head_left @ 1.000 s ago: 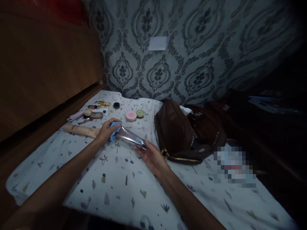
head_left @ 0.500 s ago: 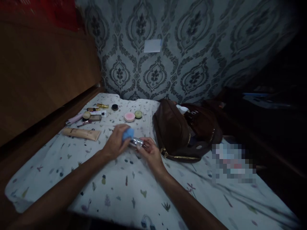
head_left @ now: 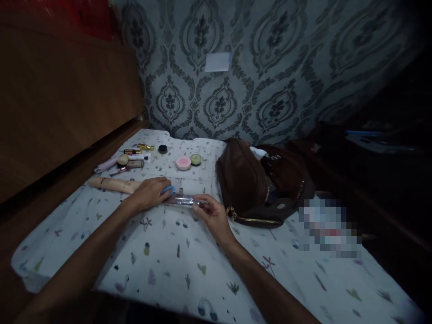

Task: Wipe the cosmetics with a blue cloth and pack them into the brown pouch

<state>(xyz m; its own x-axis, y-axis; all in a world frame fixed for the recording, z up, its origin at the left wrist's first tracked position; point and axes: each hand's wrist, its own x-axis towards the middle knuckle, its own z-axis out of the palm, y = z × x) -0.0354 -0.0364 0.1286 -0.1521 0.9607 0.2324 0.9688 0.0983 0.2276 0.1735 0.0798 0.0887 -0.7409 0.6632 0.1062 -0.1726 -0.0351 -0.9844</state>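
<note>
My right hand (head_left: 212, 213) is closed, thumb and fingers pinching the right end of a slim cosmetic tube (head_left: 184, 200). The tube lies sideways, shiny silver and see-through, with a duller left end. My left hand (head_left: 151, 192) is curled at that left end, over a soft-looking blue piece (head_left: 168, 190), mostly covered by the fingers; I cannot tell if it is a cloth or a sponge. Just left of this hand a beige squeeze tube (head_left: 113, 184) lies on the printed sheet (head_left: 178, 274), its right end hidden by my hand.
Beyond my hands lie a pink round compact (head_left: 183, 163), a green round pot (head_left: 195, 159) and a black lid (head_left: 162, 149). Several small cosmetics (head_left: 135, 164) cluster at the left. A brown leather bag (head_left: 241, 175) stands unzipped at the right, near a blurred-out patch (head_left: 329, 227). A wooden cabinet (head_left: 67, 99) borders the left.
My left hand has slid left along the slim tube with the blue piece, uncovering more of the tube. It now covers the beige tube's end. My right hand has stayed nearly in place.
</note>
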